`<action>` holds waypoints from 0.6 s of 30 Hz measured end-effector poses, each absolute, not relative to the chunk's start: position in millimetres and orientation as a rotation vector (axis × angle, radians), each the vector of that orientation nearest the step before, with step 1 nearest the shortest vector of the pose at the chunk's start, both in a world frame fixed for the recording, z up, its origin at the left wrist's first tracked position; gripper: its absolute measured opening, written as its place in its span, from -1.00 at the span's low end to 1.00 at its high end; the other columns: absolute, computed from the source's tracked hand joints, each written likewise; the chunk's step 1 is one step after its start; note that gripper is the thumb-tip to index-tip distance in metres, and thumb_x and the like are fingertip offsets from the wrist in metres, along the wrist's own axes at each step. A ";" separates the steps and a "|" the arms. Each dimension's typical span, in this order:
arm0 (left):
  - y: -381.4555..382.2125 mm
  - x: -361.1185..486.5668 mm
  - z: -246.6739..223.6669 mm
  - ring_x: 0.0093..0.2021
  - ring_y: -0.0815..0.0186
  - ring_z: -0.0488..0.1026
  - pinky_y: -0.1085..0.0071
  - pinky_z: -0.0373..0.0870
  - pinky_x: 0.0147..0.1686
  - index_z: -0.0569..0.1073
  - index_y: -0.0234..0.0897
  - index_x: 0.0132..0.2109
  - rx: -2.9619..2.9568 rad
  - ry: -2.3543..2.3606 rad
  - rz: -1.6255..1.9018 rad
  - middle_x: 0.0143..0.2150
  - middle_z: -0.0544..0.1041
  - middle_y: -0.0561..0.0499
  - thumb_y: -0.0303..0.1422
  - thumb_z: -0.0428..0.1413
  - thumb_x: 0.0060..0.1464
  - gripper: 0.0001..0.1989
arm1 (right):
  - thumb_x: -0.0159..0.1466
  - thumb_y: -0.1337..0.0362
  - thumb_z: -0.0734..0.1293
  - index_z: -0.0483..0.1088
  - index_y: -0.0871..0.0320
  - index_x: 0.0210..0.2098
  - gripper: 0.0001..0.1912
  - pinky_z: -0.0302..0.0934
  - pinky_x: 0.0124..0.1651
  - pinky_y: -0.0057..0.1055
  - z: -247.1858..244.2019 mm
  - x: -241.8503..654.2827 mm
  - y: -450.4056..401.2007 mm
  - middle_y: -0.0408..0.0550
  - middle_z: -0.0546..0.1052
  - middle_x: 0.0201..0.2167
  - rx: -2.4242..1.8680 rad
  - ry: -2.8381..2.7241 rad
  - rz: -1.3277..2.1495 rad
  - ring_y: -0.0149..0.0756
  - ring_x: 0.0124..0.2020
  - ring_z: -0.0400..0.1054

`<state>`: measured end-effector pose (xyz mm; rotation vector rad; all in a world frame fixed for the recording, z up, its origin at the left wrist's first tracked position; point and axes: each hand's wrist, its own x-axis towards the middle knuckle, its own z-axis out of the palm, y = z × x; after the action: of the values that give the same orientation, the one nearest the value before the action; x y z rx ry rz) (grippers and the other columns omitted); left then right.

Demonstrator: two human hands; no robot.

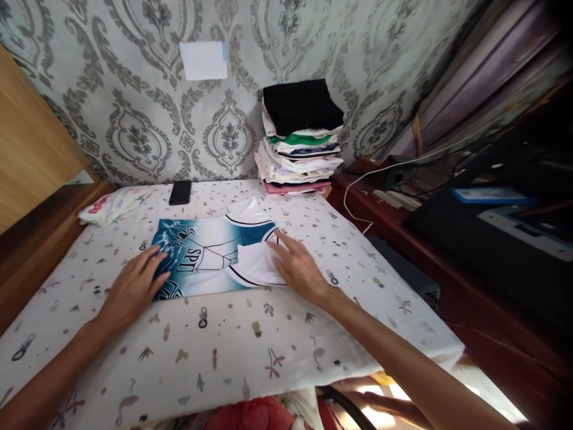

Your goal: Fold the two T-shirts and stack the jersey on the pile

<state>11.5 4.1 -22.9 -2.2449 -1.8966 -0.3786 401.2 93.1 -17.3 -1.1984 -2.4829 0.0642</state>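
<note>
A white and teal T-shirt (210,257) with black spider drawings and lettering lies flat on the patterned tablecloth (224,358). Its white sleeves are turned inward near the neck end, on the right. My left hand (138,280) rests at the shirt's left edge, fingers spread over the teal hem. At the opposite end, my right hand (299,266) touches the collar and a white sleeve, its fingers stretched out and apart. Neither hand grips the cloth.
Behind the shirt, a tall stack of folded clothes (299,143) stands against the wall. A black phone (180,193) and a crumpled white plastic bag (114,206) lie at the back left. A white cable (349,194) hangs beside the table's right edge.
</note>
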 end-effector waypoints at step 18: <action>164.5 -42.6 -8.9 0.22 0.02 0.37 0.09 0.30 0.19 0.36 -0.32 0.15 -2.374 -2.132 -0.331 0.23 0.42 -0.25 -0.19 -0.13 0.19 -0.52 | 0.37 0.20 0.34 0.38 0.21 0.11 -0.64 0.43 -0.06 -0.17 10.7 315.9 277.6 0.08 0.49 0.02 -1.731 -1.735 1.061 -0.20 -0.11 0.48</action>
<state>-42.6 164.5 -8.9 -2.3736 -2.1316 -0.3314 315.9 277.6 10.7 -1.7311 -1.7347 1.0607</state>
